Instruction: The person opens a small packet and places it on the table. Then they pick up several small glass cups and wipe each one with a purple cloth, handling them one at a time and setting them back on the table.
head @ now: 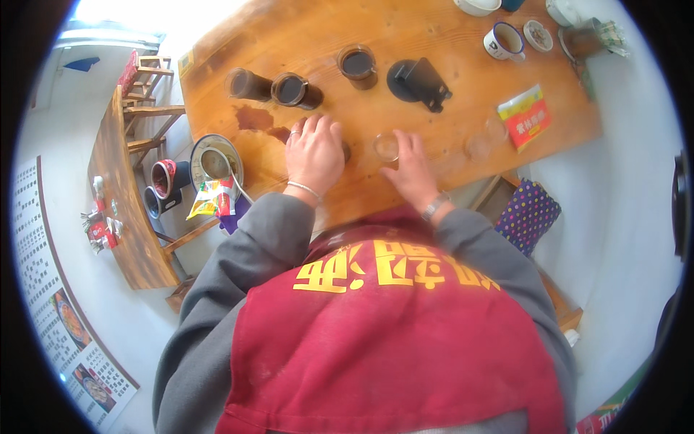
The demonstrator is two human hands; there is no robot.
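My left hand (314, 157) rests palm down over the wooden table (434, 32), around a dark object mostly hidden beneath it; a brown edge shows at its right. At its fingertips is a dark liquid spill (254, 118). My right hand (411, 171) touches the side of a small clear glass cup or lid (386, 147) between thumb and fingers. Beyond the left hand stand glass cups of dark liquid: one at the left (250, 85), one beside it (297, 91) and one farther right (358, 66). A black folding stand (422, 84) is right of them.
A red and yellow packet (525, 118) lies at the right, beside clear round lids (480, 146). An enamel mug (503, 42) and small dish (538, 36) stand at the back right. A bowl (241, 149) holding a ladle is on the left; below it lies a food packet (218, 199).
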